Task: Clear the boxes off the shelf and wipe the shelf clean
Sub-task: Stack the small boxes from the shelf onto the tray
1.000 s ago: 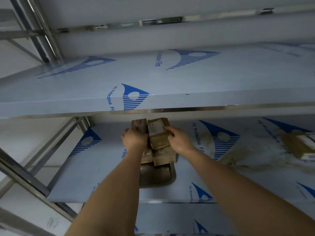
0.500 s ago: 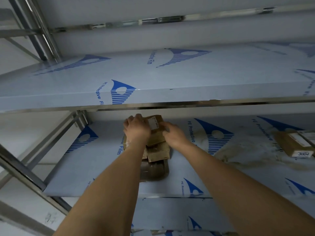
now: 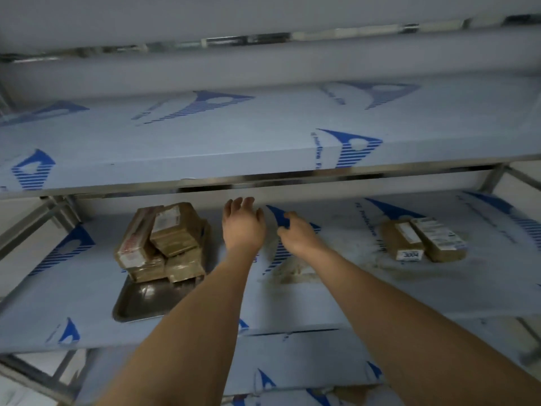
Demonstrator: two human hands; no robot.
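Both my hands reach over the middle shelf (image 3: 380,288), holding nothing. My left hand (image 3: 243,227) has a wide grip, fingers spread and relaxed; my right hand (image 3: 295,232) has a loose grip, fingers slightly bent above the stained film. The stacked boxes (image 3: 164,241) sit piled on a metal tray (image 3: 140,303) to the left of my left hand. Two more boxes (image 3: 421,240) lie side by side, well apart on the right.
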